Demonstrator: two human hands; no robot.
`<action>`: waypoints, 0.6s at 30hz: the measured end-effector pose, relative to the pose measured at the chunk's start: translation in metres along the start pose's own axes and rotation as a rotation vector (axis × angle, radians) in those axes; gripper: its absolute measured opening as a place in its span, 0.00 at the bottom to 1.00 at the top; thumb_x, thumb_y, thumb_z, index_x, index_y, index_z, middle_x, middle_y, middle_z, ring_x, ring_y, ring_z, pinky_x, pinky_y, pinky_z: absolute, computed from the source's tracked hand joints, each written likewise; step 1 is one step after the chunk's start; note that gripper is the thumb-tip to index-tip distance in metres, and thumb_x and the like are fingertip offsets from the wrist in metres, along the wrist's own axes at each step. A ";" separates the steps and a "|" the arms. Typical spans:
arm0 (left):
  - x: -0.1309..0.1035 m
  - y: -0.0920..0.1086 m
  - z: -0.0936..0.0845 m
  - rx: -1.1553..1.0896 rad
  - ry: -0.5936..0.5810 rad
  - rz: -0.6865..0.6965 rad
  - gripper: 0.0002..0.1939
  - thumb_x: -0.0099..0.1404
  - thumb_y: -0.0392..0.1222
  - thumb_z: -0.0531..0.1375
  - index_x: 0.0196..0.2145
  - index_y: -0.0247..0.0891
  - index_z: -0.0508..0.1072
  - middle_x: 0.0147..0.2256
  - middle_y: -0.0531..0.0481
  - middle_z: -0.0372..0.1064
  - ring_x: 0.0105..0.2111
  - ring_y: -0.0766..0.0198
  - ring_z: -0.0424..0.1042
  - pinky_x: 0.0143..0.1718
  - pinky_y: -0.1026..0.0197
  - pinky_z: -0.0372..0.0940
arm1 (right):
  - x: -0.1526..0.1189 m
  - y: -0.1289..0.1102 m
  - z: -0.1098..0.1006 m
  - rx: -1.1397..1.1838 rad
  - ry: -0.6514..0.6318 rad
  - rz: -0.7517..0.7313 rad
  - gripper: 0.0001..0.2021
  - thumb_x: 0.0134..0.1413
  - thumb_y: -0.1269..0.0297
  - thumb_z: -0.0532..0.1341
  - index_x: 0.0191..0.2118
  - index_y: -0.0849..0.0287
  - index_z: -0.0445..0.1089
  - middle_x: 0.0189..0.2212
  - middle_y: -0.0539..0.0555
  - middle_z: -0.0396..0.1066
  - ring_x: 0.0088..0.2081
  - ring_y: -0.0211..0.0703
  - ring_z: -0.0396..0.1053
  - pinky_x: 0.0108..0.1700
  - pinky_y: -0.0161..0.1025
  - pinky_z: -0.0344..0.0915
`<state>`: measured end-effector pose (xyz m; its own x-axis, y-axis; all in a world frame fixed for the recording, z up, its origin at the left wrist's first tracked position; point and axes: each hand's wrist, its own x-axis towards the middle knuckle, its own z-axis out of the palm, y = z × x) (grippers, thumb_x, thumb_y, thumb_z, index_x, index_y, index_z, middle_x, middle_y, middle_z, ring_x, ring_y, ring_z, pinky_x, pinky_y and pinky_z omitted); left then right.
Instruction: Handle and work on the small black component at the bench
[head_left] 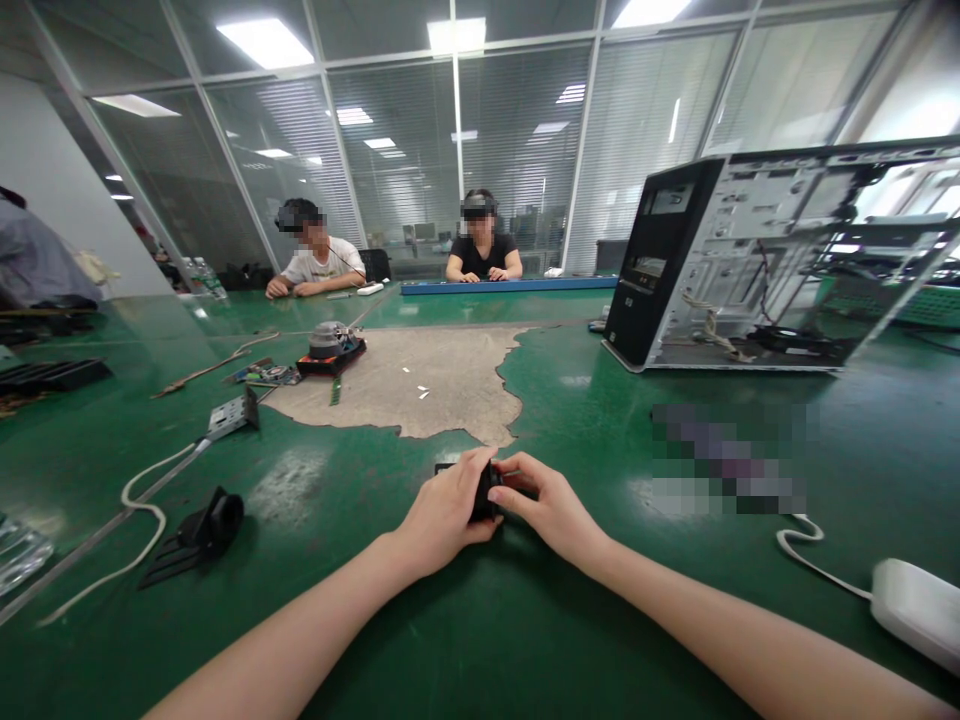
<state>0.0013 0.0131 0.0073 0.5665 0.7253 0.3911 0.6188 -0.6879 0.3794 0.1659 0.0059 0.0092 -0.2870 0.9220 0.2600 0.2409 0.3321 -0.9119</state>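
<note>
Low over the green table, my left hand (pixel 448 507) is wrapped round a small black part (pixel 484 497) whose exact kind I cannot make out. The thumb and index finger of my right hand (pixel 553 507) close on the right side of the same part. Both hands cover most of it, and a dark corner juts out past the left hand's knuckles. Away to the left, a black plastic bracket (pixel 214 525) with a round opening and prongs lies on the table.
An open computer case (pixel 652 265) stands at the right. Ahead are a worn bare patch (pixel 442 375), a part with a grey dome (pixel 330 340) and a metal box (pixel 231 413). A white adapter (pixel 916 610) lies right. Two people (pixel 484 250) sit across the table.
</note>
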 end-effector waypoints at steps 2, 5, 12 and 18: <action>-0.001 -0.001 -0.001 -0.043 0.001 0.007 0.37 0.52 0.39 0.59 0.54 0.42 0.43 0.53 0.44 0.52 0.49 0.56 0.60 0.47 0.53 0.59 | 0.000 0.002 -0.001 0.015 0.002 -0.006 0.08 0.46 0.65 0.60 0.35 0.58 0.64 0.33 0.51 0.68 0.37 0.41 0.68 0.42 0.40 0.65; -0.002 -0.002 -0.004 -0.102 0.014 -0.035 0.37 0.51 0.41 0.61 0.54 0.44 0.45 0.52 0.46 0.55 0.49 0.57 0.60 0.48 0.53 0.59 | 0.000 0.004 -0.002 0.013 0.016 -0.025 0.09 0.45 0.66 0.61 0.35 0.58 0.64 0.34 0.50 0.67 0.38 0.41 0.68 0.43 0.40 0.64; -0.001 -0.001 -0.006 -0.094 0.007 -0.030 0.33 0.52 0.40 0.61 0.52 0.46 0.50 0.50 0.49 0.58 0.48 0.58 0.61 0.47 0.53 0.59 | -0.001 0.007 -0.001 0.007 0.015 -0.057 0.10 0.45 0.65 0.61 0.36 0.57 0.64 0.34 0.51 0.67 0.39 0.41 0.67 0.44 0.39 0.64; 0.000 -0.001 -0.001 -0.023 0.013 -0.021 0.34 0.53 0.39 0.59 0.54 0.42 0.46 0.51 0.45 0.54 0.49 0.56 0.59 0.46 0.51 0.60 | -0.001 0.005 -0.002 0.034 0.006 -0.036 0.08 0.51 0.65 0.56 0.39 0.57 0.63 0.36 0.52 0.66 0.37 0.40 0.68 0.42 0.39 0.64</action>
<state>0.0001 0.0137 0.0080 0.5466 0.7392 0.3934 0.6174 -0.6731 0.4071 0.1689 0.0065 0.0051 -0.2896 0.9106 0.2950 0.1983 0.3585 -0.9122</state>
